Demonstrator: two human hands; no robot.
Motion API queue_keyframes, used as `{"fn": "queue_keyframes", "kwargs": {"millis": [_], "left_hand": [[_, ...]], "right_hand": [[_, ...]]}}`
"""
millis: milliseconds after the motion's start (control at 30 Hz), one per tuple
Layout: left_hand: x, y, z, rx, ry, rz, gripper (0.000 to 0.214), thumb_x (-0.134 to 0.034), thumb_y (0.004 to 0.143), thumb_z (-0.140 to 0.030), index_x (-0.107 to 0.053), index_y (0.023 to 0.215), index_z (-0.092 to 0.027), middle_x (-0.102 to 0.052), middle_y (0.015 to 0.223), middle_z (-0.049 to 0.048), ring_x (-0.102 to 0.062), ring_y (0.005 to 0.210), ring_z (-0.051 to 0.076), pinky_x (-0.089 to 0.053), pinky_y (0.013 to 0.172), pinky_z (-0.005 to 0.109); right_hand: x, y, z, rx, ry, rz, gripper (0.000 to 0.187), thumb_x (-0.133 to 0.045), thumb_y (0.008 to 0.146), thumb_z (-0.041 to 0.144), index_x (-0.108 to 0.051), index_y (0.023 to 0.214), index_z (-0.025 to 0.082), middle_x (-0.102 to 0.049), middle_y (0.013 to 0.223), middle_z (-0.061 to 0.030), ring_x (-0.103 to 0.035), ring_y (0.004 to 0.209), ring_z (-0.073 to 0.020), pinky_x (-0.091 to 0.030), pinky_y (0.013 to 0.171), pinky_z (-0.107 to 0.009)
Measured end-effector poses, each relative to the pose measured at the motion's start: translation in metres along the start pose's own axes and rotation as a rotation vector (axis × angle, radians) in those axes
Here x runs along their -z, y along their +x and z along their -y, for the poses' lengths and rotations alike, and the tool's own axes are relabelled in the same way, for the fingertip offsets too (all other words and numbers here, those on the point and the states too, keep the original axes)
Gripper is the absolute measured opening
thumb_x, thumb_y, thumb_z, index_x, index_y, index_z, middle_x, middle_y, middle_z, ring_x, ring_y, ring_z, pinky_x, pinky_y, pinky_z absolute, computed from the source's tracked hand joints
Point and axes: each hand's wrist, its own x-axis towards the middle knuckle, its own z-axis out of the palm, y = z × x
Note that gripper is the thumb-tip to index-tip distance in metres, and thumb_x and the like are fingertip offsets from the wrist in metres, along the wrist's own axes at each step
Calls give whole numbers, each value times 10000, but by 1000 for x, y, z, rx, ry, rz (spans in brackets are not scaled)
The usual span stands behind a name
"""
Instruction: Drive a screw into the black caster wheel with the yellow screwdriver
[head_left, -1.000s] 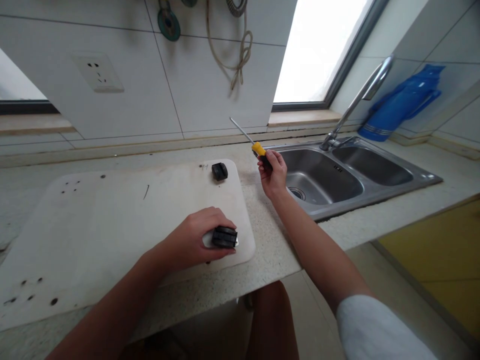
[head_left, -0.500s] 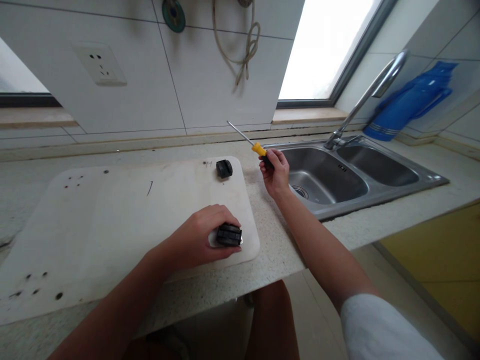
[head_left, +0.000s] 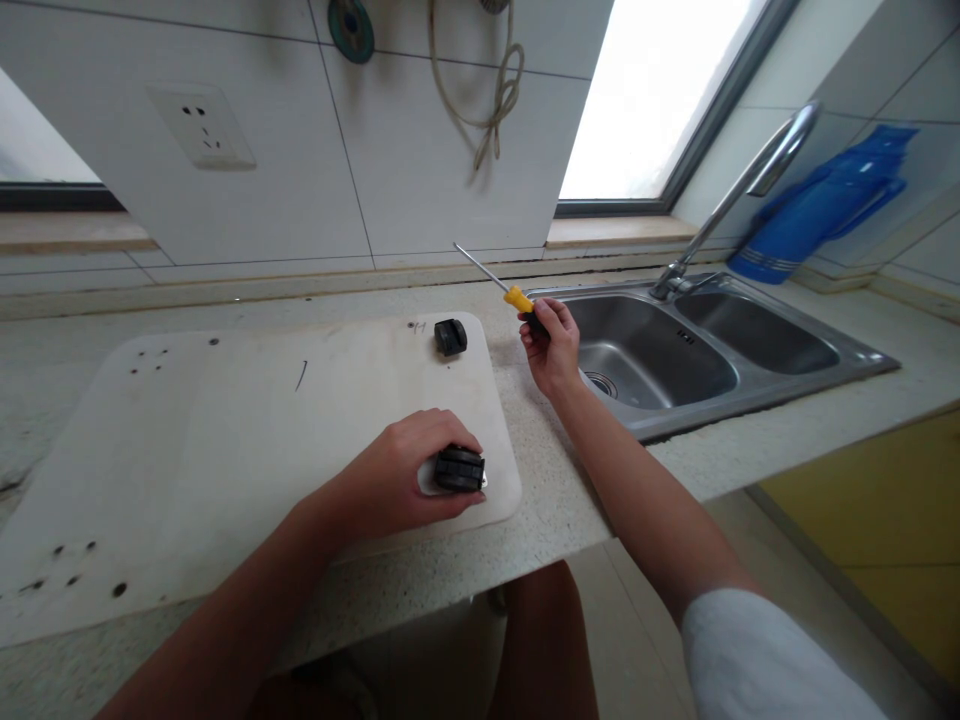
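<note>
Thumb and fingers of my left hand (head_left: 409, 468) are closed around a black caster wheel (head_left: 459, 469) at the near right corner of a white board (head_left: 225, 440). A bit of shiny metal shows at the caster's right side. My right hand (head_left: 551, 345) grips a screwdriver (head_left: 517, 298) with a yellow and black handle, raised beyond the board's right edge. Its metal shaft points up and to the left, touching nothing. A second black caster wheel (head_left: 451, 338) sits at the board's far right corner, apart from both hands.
The board lies on a speckled countertop (head_left: 540, 470), with small holes near its left corners. To the right is a double steel sink (head_left: 645, 350) with a faucet (head_left: 739, 200). A blue thermos jug (head_left: 825, 205) stands behind it. A tied cord (head_left: 495, 110) hangs on the wall.
</note>
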Motion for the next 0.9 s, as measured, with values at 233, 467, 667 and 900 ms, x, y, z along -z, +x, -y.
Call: {"fn": "queue_keyframes", "kwargs": {"millis": [233, 467, 667, 900], "left_hand": [[0, 0, -1, 1, 2, -9, 294, -873, 915, -316, -685, 1122, -225, -747, 1036, 30, -695, 929, 182, -538, 858, 317], [0, 1, 0, -23, -7, -14, 328, -874, 917, -309, -693, 1179, -228, -751, 1066, 36, -707, 955, 186, -547, 873, 312], [0, 2, 0, -12, -15, -2, 281, -858, 926, -295, -691, 1141, -225, -739, 1041, 30, -689, 929, 176, -539, 853, 308], [-1, 1, -2, -11, -1, -14, 271, -855, 921, -292, -690, 1124, -224, -734, 1022, 29, -687, 913, 176, -535, 840, 304]], "right_hand": [[-3, -2, 2, -3, 9, -3, 545, -1002, 647, 466, -635, 984, 246, -768, 753, 31, -654, 568, -74, -502, 487, -142], [-4, -3, 4, -15, 12, -10, 517, -996, 649, 448, -644, 972, 250, -759, 757, 40, -655, 565, -75, -508, 484, -147], [-5, -3, 5, -12, 16, -15, 533, -996, 641, 450, -636, 976, 246, -761, 751, 34, -645, 558, -73, -500, 482, -145], [-5, -3, 5, -12, 15, -14, 509, -987, 654, 438, -638, 974, 249, -754, 753, 42, -647, 562, -74, -498, 482, -150]]}}
